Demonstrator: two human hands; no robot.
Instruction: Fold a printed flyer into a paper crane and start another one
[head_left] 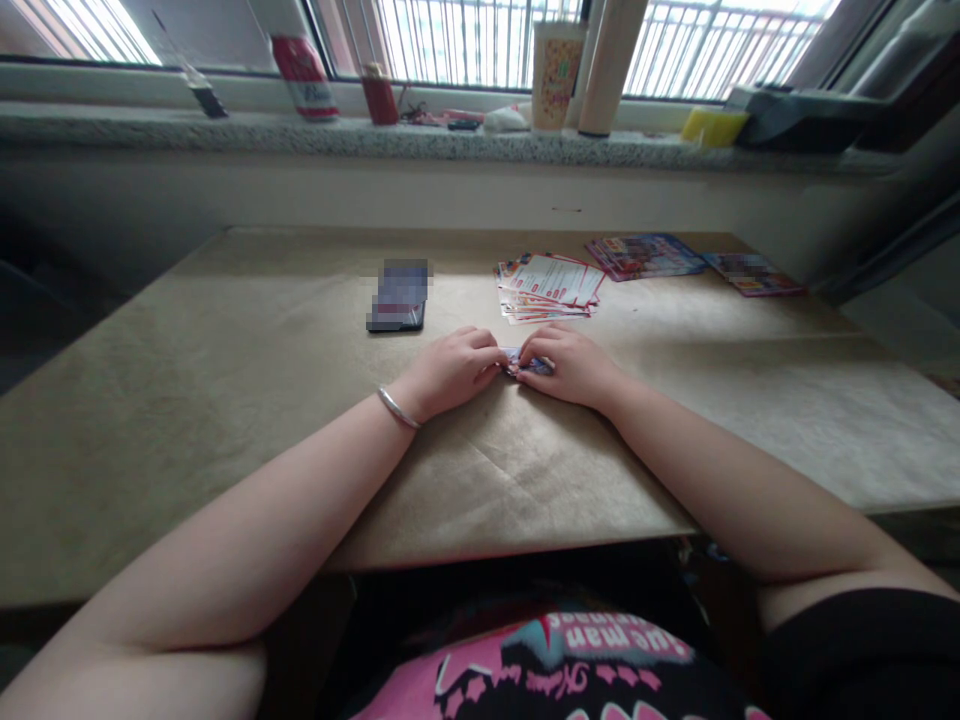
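Observation:
My left hand (pixel 452 370) and my right hand (pixel 570 363) meet at the middle of the table, fingers curled and pinched on a small folded piece of printed paper (pixel 523 363) pressed against the brown paper table cover (pixel 225 380). Only a sliver of the folded paper shows between my fingertips. A silver bangle (pixel 396 408) sits on my left wrist. Just beyond my hands lies a stack of printed leaflets (pixel 551 286).
A dark phone (pixel 398 297) lies left of the leaflets. More leaflets (pixel 643 255) and another small pile (pixel 754 273) lie at the far right. The windowsill (pixel 300 132) holds a paper cup (pixel 556 72), a red can, a yellow sponge and other items.

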